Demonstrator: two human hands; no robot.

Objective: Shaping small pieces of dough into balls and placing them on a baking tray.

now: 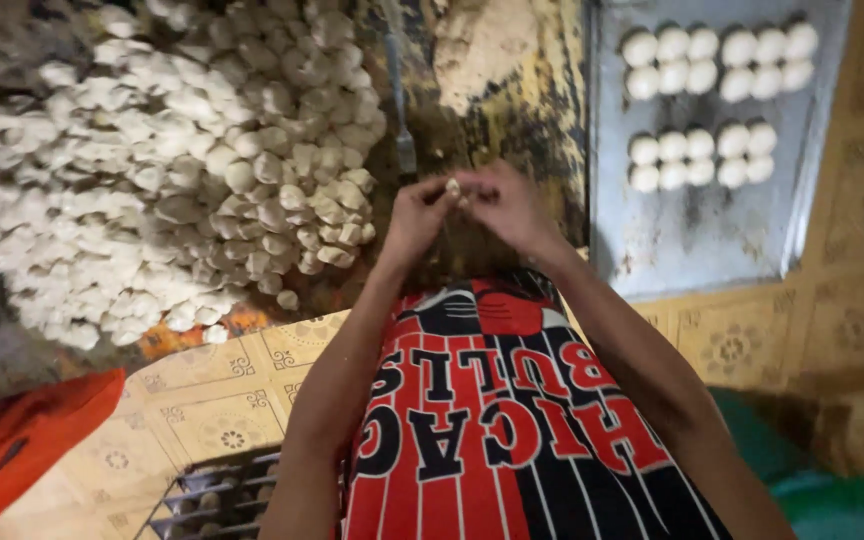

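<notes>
We are pinching a small dough piece between both hands, left hand and right hand together, the metal tray lying far right.

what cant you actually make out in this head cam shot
- Small pale dough piece, head view: mostly hidden by the fingertips of the left hand and right hand; its shape is unclear.
- Big heap of pale dough lumps: cut off by the top and left edges.
- Dark slatted metal rack: cut off by the bottom edge and the left arm.
- Grey metal tray of round white dough balls: top edge crops it.
</notes>
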